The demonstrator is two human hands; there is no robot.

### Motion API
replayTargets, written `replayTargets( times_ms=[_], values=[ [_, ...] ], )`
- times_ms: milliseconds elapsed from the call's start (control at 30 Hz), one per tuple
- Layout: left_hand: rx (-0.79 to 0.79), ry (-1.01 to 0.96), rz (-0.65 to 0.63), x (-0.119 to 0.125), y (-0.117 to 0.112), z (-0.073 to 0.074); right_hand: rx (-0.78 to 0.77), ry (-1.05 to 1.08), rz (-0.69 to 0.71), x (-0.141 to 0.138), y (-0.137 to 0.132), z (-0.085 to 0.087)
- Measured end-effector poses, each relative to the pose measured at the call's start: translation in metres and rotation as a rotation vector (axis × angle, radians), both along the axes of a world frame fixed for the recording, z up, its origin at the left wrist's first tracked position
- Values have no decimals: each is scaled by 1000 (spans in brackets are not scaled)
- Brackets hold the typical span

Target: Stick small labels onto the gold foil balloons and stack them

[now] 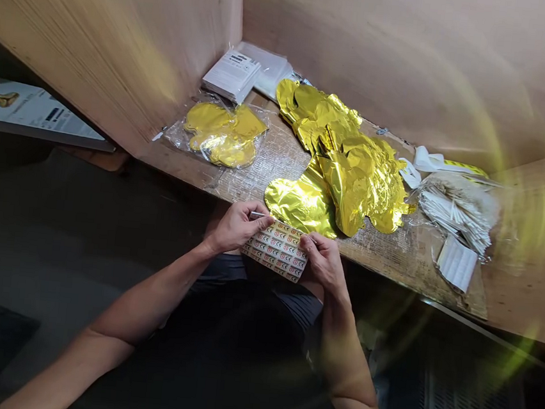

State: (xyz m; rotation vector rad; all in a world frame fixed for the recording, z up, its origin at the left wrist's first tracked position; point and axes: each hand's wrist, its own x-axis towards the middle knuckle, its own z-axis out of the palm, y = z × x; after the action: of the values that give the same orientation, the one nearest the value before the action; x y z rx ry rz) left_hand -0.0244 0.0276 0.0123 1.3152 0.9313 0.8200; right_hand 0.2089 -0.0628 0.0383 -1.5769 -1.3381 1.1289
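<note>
Between my two hands hangs a sheet of small CE-mark stickers (275, 251), held in front of the bench edge. My left hand (239, 227) pinches its upper left part, where a thin white straw-like stick (258, 215) also shows at the fingers. The upper right corner is pinched by my right hand (325, 261). Just beyond the sheet, a flat gold foil balloon (302, 198) lies at the bench edge. Behind it spreads a heap of crumpled gold foil balloons (357, 168).
Left of the heap lies a clear bag of folded gold foil (226, 129). Printed cards (231, 75) are stacked behind it, beside clear plastic sleeves (266, 66). To the right are a bag of white sticks (455, 209), a white roll (457, 264) and white ribbon (428, 160). Wooden walls (388, 55) enclose the bench.
</note>
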Motion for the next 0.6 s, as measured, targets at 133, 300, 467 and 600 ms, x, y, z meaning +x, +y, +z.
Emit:
replayTargets(
  times_ms=[133, 300, 467, 600],
  values=[
    [31, -13, 0, -2, -2, -1, 14, 40, -72, -3, -4, -5],
    [53, -32, 15, -3, 1, -7, 87, -16, -82, -5, -10, -11],
    [75, 33, 9, -3, 5, -9, 107, 16, -115, -9, -14, -16],
    [32, 37, -47, -3, 1, -8, 128, -13, -200, -16, -16, -18]
  ],
)
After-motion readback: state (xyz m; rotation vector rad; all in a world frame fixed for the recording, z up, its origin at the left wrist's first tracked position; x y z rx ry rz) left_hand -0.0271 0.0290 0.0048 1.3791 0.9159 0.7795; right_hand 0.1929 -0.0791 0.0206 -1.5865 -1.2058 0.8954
